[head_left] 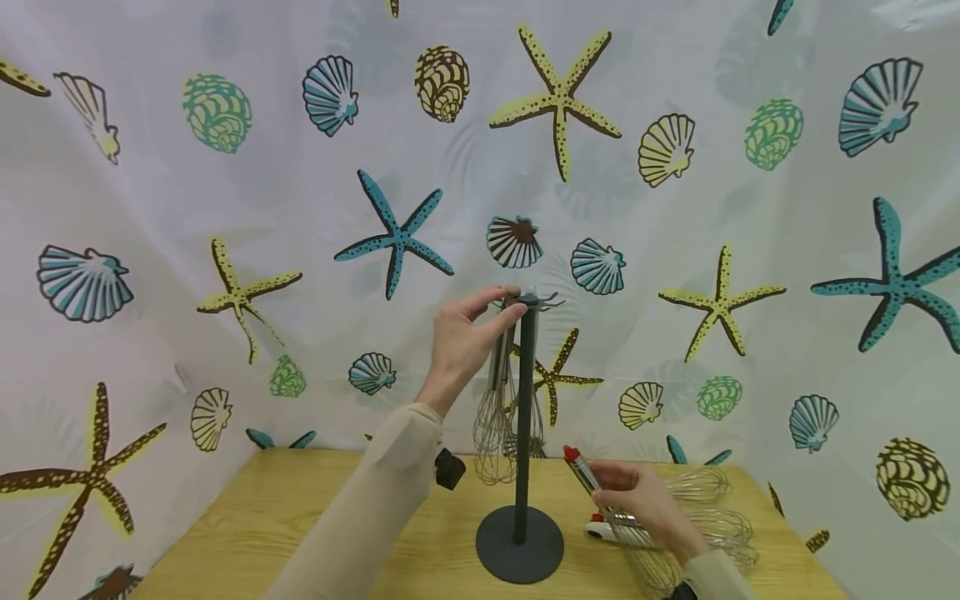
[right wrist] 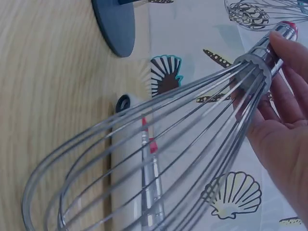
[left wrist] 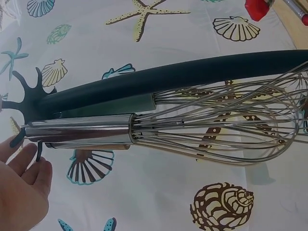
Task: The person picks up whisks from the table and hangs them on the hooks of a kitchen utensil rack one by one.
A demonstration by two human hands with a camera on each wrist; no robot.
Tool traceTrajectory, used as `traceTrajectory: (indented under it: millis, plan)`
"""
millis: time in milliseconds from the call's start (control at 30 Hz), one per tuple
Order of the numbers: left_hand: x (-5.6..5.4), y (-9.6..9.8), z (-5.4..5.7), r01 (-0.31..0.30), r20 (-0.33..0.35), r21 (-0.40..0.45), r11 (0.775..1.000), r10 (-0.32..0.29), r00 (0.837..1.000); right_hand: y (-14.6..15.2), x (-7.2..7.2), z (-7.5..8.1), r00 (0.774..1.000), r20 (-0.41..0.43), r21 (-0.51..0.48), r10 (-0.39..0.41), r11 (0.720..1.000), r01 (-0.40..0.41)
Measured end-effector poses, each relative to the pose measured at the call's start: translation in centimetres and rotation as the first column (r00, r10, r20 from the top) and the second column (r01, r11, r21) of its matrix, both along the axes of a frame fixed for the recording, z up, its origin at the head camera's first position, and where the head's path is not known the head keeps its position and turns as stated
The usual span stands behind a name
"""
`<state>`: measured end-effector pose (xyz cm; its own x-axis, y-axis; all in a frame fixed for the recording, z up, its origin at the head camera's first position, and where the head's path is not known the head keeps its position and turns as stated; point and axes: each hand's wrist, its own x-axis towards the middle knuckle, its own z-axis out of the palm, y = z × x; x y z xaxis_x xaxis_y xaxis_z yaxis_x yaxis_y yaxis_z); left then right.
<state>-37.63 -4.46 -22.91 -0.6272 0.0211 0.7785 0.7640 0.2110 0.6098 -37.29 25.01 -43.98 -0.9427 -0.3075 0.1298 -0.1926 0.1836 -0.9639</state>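
A dark utensil stand (head_left: 527,433) with a round base and a crown of curved hooks (left wrist: 33,98) stands upright on the table. My left hand (head_left: 465,337) is at its top, thumb and fingers pinching the hooks. Metal-handled whisks hang from the stand, the nearest one (left wrist: 82,131) close by the left fingertips; another, with a pale green handle (left wrist: 110,106), hangs behind it. Low on the right, my right hand (head_left: 637,500) grips a whisk (right wrist: 260,60) by its steel, red-ended handle. Its wire loops point down toward the table and the handle end tilts up left.
More whisks (head_left: 723,533) lie on the wooden table (head_left: 315,508) beneath and beyond the right hand, one with a white handle (right wrist: 126,168). A shell-and-starfish printed curtain (head_left: 420,350) encloses the back and sides. Left of the stand is a small black object (head_left: 449,469).
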Motion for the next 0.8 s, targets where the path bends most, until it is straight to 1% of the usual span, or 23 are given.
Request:
traceTrajectory:
  millis: [100,333,500,667,800]
  plan:
    - [0.1,0.3,0.0,-0.021,-0.011,0.000,1.000,0.021,1.000,-0.5,0.0,0.3,1.000,0.003,-0.021,-0.003,1.000,0.003]
    - [0.3,0.9,-0.2,-0.051,0.005,0.018,0.999,0.051,0.999,-1.2,-0.1,1.0,1.000,-0.016,-0.032,-0.022,0.999,0.022]
    - [0.2,0.9,-0.2,-0.068,0.006,0.035,0.997,0.067,0.998,-1.8,-0.6,1.7,0.997,-0.064,-0.052,-0.033,0.998,0.029]
    - [0.1,0.9,-0.2,-0.073,0.003,0.047,0.996,0.073,0.997,-2.4,-0.8,2.8,0.992,-0.104,-0.096,-0.077,0.993,0.067]
    - [0.0,1.0,-0.2,-0.083,0.002,0.052,0.995,0.083,0.997,-3.0,-1.0,3.7,0.987,-0.127,-0.107,-0.100,0.991,0.086]
